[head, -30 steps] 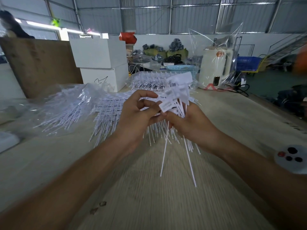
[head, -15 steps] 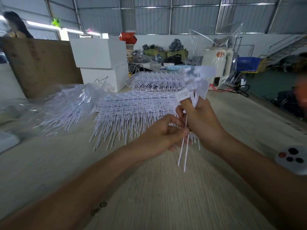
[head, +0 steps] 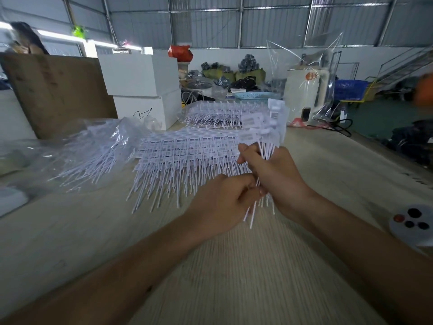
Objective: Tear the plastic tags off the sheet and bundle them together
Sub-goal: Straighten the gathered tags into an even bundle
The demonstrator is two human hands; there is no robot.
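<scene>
Tags [head: 266, 127] stand bunched in the right hand [head: 278, 174]; the left hand [head: 222, 205] pinches their stems above the bare table [head: 234, 277].

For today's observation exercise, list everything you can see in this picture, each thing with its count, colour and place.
Bundle of tags: one, white, held upright above the table.
Sheets of tags: several, white, table centre; exact count unclear.
Bagged tags: one clear bag, left.
Table: one, pale wood.
Boxes: two, white, stacked behind.
Board: one, brown, far left.
Basket: one, light blue, rear.
Crate: one, blue, far right.
Round device: one, white, right edge.
Left hand: pinches tag stems.
Right hand: grips the bundle.
</scene>
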